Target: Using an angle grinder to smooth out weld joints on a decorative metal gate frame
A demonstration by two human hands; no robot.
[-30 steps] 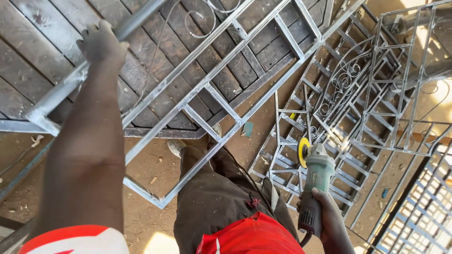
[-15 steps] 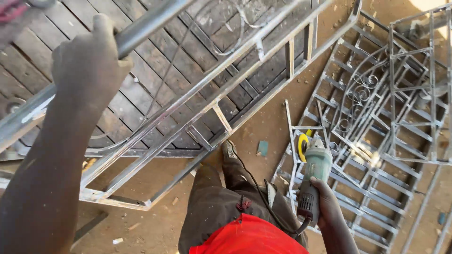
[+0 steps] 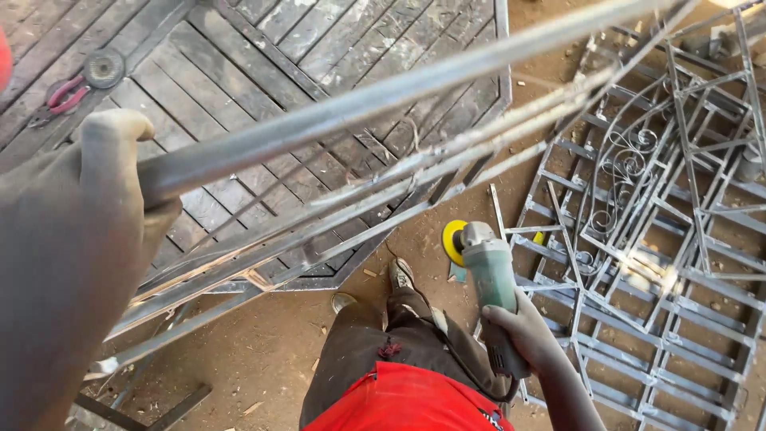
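At the far left of the frame, the left hand [image 3: 96, 215] is looming large and close to the camera, its fingers wrapping tight around a grey metal bar [image 3: 383, 92] that is running from the hand up toward the upper right. This bar is belonging to a welded metal frame [image 3: 335, 215] that is tilting up off the ground across the middle of the frame. In the upper left, red-handled pliers [image 3: 60, 96] and a round disc [image 3: 104, 68] are lying on dark wooden planks [image 3: 263, 72]. At bottom centre, the person's dark trousers and shoes are standing on the dirt floor [image 3: 263, 351]. Just right of centre, the right hand [image 3: 527, 335] is closing its fingers around the handle of a pale green angle grinder [image 3: 488, 275], which is pointing upward with its yellow disc at its top. At the right, ornate metal grilles [image 3: 662, 239] are lying flat on the ground.
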